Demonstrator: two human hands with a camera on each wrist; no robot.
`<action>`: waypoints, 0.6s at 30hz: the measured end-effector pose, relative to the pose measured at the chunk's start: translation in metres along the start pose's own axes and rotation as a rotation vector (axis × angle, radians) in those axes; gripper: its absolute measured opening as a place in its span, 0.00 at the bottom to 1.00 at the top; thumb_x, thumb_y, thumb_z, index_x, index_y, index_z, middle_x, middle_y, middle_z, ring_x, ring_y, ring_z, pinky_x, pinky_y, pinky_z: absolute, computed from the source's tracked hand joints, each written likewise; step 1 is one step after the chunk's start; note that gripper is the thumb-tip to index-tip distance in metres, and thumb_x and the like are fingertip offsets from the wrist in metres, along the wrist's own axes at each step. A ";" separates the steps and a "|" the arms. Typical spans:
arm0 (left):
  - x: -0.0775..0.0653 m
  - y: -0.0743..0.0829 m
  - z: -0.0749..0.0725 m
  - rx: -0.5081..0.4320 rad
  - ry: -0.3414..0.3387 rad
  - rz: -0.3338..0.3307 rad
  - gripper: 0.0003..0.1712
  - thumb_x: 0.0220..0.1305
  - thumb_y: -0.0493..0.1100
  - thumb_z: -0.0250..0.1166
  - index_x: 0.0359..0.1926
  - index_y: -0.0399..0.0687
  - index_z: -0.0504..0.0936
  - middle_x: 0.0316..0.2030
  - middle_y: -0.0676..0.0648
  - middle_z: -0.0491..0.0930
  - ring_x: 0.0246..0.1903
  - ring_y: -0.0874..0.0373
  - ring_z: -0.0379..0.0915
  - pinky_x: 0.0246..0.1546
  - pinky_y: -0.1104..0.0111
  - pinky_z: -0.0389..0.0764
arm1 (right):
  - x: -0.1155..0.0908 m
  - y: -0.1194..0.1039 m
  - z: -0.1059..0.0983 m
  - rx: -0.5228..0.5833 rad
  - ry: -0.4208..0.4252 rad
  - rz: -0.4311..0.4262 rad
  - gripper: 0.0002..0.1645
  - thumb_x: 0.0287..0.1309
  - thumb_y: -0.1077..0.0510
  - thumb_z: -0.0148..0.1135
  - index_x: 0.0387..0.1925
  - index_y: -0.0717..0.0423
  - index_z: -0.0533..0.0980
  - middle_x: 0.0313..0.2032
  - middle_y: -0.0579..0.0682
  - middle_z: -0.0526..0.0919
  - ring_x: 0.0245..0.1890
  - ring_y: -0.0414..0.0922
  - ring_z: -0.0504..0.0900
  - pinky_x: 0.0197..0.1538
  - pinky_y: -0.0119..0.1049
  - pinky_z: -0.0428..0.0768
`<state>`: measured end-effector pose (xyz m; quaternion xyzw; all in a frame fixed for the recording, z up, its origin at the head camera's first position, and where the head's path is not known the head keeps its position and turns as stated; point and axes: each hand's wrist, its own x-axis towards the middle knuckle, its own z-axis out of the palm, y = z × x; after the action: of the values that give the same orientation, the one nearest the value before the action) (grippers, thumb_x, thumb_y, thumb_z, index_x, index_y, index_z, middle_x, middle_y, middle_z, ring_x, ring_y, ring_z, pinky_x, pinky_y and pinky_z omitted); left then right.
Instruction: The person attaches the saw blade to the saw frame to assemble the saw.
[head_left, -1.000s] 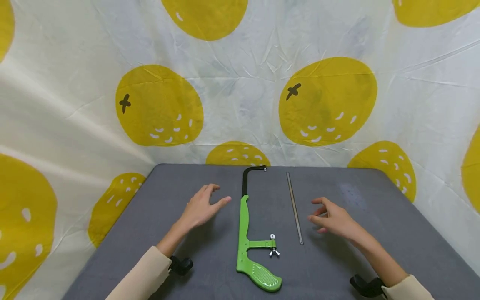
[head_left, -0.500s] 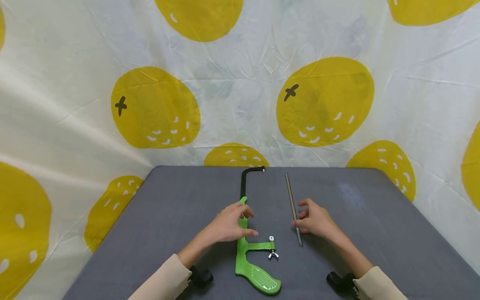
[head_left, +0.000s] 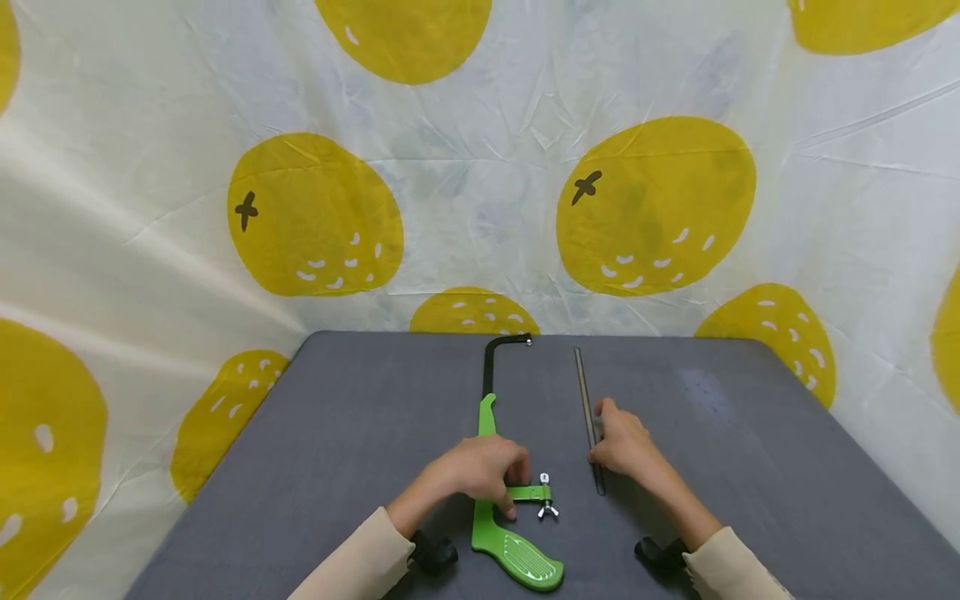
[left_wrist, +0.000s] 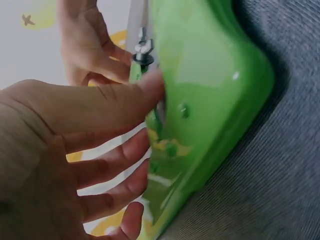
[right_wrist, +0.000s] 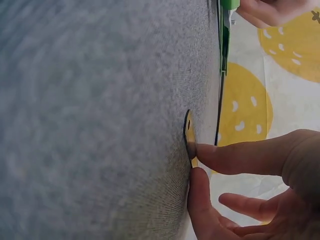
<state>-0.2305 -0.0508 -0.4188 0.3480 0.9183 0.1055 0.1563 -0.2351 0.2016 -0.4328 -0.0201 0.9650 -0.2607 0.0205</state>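
Observation:
A green hacksaw frame with a black bent front rod lies flat on the table. My left hand is over its middle, with thumb and fingers on either side of the short cross arm. In the left wrist view the thumb touches the green edge, while the fingers stay loosely spread. A thin saw blade lies to the right of the frame. Near the blade's close end, my right hand pinches it between thumb and index finger, seen in the right wrist view against the table surface.
A bolt with a wing nut is at the end of the cross arm. The grey cloth-covered table reaches back to a white curtain printed with yellow fruit. A black wrist strap mount hangs below each sleeve.
My left hand has come in from the left onto the hacksaw frame. My right hand has moved left to the saw blade and now pinches it. Frame and blade look unmoved.

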 end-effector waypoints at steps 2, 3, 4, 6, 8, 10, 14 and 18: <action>0.002 0.001 0.002 0.005 -0.016 -0.001 0.23 0.42 0.51 0.87 0.38 0.66 0.83 0.31 0.65 0.80 0.32 0.71 0.73 0.36 0.69 0.74 | 0.000 0.000 0.000 0.010 -0.005 0.003 0.39 0.42 0.66 0.80 0.56 0.67 0.69 0.36 0.58 0.80 0.34 0.53 0.78 0.39 0.50 0.76; 0.002 0.002 0.003 0.003 -0.022 -0.004 0.23 0.43 0.50 0.87 0.37 0.66 0.83 0.31 0.65 0.80 0.32 0.71 0.73 0.36 0.69 0.74 | 0.000 0.000 0.000 0.016 -0.009 0.005 0.38 0.42 0.66 0.79 0.55 0.67 0.70 0.36 0.58 0.80 0.34 0.53 0.77 0.38 0.49 0.76; 0.003 0.002 0.004 0.000 -0.028 -0.007 0.23 0.43 0.50 0.87 0.37 0.66 0.83 0.30 0.65 0.79 0.32 0.71 0.73 0.37 0.69 0.73 | 0.000 0.001 0.000 0.022 -0.016 0.007 0.37 0.43 0.66 0.79 0.55 0.67 0.70 0.37 0.58 0.80 0.35 0.53 0.77 0.38 0.49 0.76; 0.004 0.001 0.006 -0.007 -0.036 -0.009 0.23 0.43 0.49 0.87 0.38 0.66 0.83 0.30 0.65 0.79 0.32 0.72 0.73 0.37 0.68 0.74 | 0.001 0.001 0.001 0.030 -0.026 0.009 0.36 0.42 0.66 0.78 0.54 0.66 0.70 0.38 0.59 0.80 0.36 0.53 0.78 0.38 0.48 0.77; 0.004 0.000 0.007 -0.022 -0.041 -0.007 0.22 0.44 0.48 0.86 0.38 0.66 0.83 0.30 0.66 0.79 0.32 0.72 0.73 0.38 0.68 0.74 | 0.001 0.002 0.002 0.034 -0.026 0.001 0.34 0.42 0.66 0.78 0.52 0.65 0.72 0.39 0.59 0.81 0.38 0.53 0.78 0.39 0.47 0.77; 0.004 -0.001 0.007 -0.027 -0.038 0.001 0.21 0.46 0.48 0.86 0.38 0.67 0.83 0.30 0.66 0.80 0.32 0.73 0.74 0.38 0.69 0.75 | 0.003 0.003 0.003 0.032 -0.023 -0.018 0.31 0.41 0.67 0.77 0.49 0.64 0.73 0.39 0.59 0.81 0.38 0.53 0.79 0.39 0.47 0.77; 0.003 -0.005 0.007 -0.038 -0.035 0.021 0.18 0.50 0.49 0.84 0.37 0.66 0.83 0.30 0.65 0.80 0.32 0.73 0.74 0.37 0.71 0.75 | 0.005 0.005 0.003 0.048 -0.044 -0.039 0.24 0.42 0.67 0.77 0.44 0.61 0.77 0.38 0.57 0.81 0.36 0.51 0.78 0.37 0.44 0.77; 0.003 -0.006 0.006 -0.040 -0.034 0.059 0.14 0.53 0.48 0.82 0.37 0.63 0.84 0.30 0.64 0.81 0.31 0.73 0.73 0.35 0.75 0.74 | 0.006 0.007 0.003 0.115 -0.085 -0.030 0.17 0.45 0.68 0.75 0.38 0.58 0.78 0.33 0.54 0.81 0.30 0.48 0.77 0.32 0.40 0.75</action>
<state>-0.2344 -0.0526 -0.4271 0.3734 0.9026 0.1225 0.1756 -0.2416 0.2056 -0.4392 -0.0447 0.9462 -0.3150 0.0588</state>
